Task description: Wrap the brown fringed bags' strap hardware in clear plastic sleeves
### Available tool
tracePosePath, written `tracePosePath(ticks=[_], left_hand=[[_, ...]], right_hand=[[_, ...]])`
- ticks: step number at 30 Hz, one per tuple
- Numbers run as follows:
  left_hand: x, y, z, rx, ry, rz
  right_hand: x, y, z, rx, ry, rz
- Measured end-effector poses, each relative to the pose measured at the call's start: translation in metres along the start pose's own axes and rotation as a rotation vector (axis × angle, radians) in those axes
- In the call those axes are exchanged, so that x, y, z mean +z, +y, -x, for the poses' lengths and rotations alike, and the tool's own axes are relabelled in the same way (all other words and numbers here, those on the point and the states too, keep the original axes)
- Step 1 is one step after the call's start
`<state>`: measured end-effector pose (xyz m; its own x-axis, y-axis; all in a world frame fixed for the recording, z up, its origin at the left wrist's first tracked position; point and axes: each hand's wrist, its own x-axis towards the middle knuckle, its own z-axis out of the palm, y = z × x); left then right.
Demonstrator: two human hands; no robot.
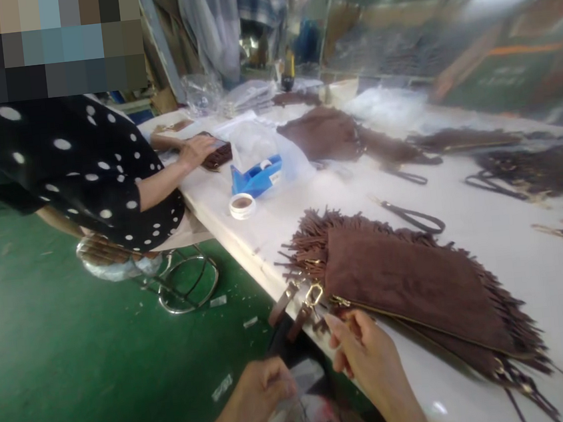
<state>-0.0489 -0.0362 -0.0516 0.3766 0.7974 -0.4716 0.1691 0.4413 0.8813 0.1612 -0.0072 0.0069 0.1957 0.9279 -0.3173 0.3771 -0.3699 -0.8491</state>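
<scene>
At the table's near edge lies a brown fringed clutch bag (404, 278), stacked on what looks like another one, with gold zips. My right hand (363, 347) is closed in a pinch at its left corner, beside a gold clasp (314, 294). What those fingertips hold is too small to make out. Lower down, off the table edge, my left hand (264, 387) pinches a small piece of clear plastic (307, 375). Brown strap ends (284, 305) hang over the edge near the clasp. A dark wrist strap (415, 217) with a gold hook lies behind the bag.
A blue tape dispenser (257, 175) and a small white round tub (243, 205) stand near the edge. Across the table, a person in a polka-dot top (81, 171) sits with a hand on a brown fringed item (218, 156). More brown bags (323, 133) lie further back.
</scene>
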Motion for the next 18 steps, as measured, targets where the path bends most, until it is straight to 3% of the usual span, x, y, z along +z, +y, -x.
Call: tracePosePath(ticks=[6, 9, 13, 18], left_hand=[[-0.004, -0.002, -0.003, 0.026, 0.009, -0.013], [-0.006, -0.004, -0.004, 0.010, 0.022, 0.028], [-0.009, -0.008, -0.007, 0.018, 0.034, 0.081], [-0.007, -0.003, -0.011, 0.016, 0.011, 0.105]], right_hand=[[0.010, -0.008, -0.009, 0.049, -0.013, 0.011], [0.007, -0.006, -0.008, 0.075, -0.064, -0.200], [-0.001, -0.009, -0.002, 0.096, -0.248, -0.563], [-0.003, -0.012, 0.001, 0.117, -0.289, -0.625]])
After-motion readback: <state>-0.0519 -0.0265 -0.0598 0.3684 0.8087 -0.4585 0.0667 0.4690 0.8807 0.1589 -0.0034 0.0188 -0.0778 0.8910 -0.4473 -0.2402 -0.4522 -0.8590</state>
